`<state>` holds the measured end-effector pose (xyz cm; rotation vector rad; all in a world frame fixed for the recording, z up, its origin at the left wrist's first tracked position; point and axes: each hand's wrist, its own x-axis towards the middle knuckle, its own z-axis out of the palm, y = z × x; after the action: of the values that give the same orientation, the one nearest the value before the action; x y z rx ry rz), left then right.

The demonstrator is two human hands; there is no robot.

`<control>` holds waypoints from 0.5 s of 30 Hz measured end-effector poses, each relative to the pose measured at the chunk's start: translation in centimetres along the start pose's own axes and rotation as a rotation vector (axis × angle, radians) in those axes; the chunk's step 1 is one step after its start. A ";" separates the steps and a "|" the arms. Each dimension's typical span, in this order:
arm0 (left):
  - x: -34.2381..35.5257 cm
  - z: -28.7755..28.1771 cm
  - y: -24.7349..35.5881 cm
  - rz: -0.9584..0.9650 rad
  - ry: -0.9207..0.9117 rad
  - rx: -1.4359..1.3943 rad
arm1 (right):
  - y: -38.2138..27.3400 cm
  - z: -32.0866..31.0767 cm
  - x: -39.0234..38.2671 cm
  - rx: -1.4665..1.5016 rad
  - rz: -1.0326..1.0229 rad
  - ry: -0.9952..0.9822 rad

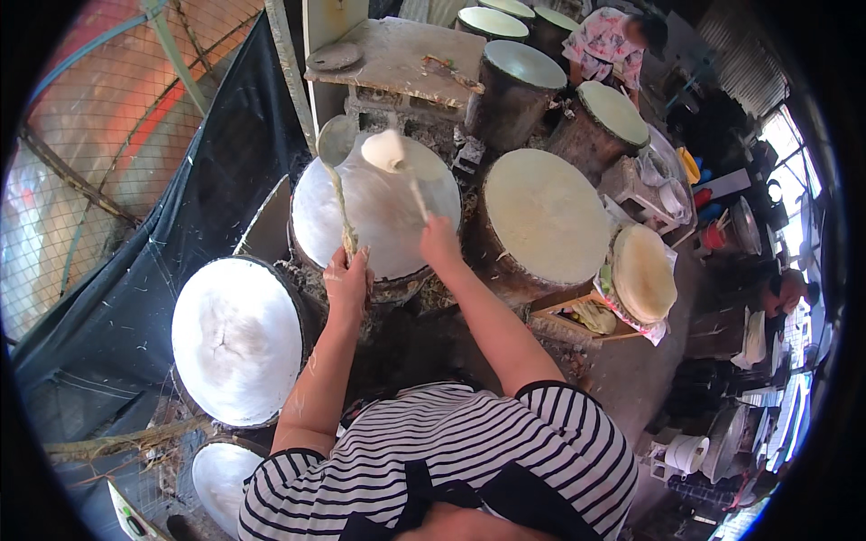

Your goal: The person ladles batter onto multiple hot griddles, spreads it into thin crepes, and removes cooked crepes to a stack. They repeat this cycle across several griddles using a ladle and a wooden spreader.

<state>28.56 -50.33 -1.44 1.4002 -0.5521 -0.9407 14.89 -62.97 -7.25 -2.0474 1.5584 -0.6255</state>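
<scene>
My left hand grips the batter-caked handle of a long ladle, whose round metal bowl sits over the far-left rim of a large round griddle. The griddle's top looks grey-white and smeared. In my right hand is the thin handle of a tool with a rounded cream-coloured head. That head is over the far part of the griddle, blurred, so its exact kind is unclear. Right of it, a second griddle is covered by a thin pale round sheet.
A bare silvery griddle stands at the left, with another nearer. Round flatbreads are stacked at the right beside a wooden tray. Several drum-like griddles stand beyond, near a person in a floral shirt. Black sheeting hangs left.
</scene>
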 end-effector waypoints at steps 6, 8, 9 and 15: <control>-0.2 -0.4 -1.0 0.002 -0.022 -0.024 | 1.5 3.7 0.9 -0.057 -0.025 -0.005; -0.4 -0.9 -0.9 -0.011 -0.013 -0.029 | -0.1 4.3 0.9 -0.038 -0.114 -0.059; -0.7 -1.0 -0.8 -0.017 -0.005 -0.042 | -0.2 3.8 0.3 -0.035 -0.071 -0.045; -1.2 -1.7 -0.4 -0.029 0.009 -0.132 | 1.1 2.7 -1.2 -0.052 0.009 0.012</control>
<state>29.18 -48.38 -1.84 1.2970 -0.4554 -0.9762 15.42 -61.81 -10.13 -2.0775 1.6051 -0.6004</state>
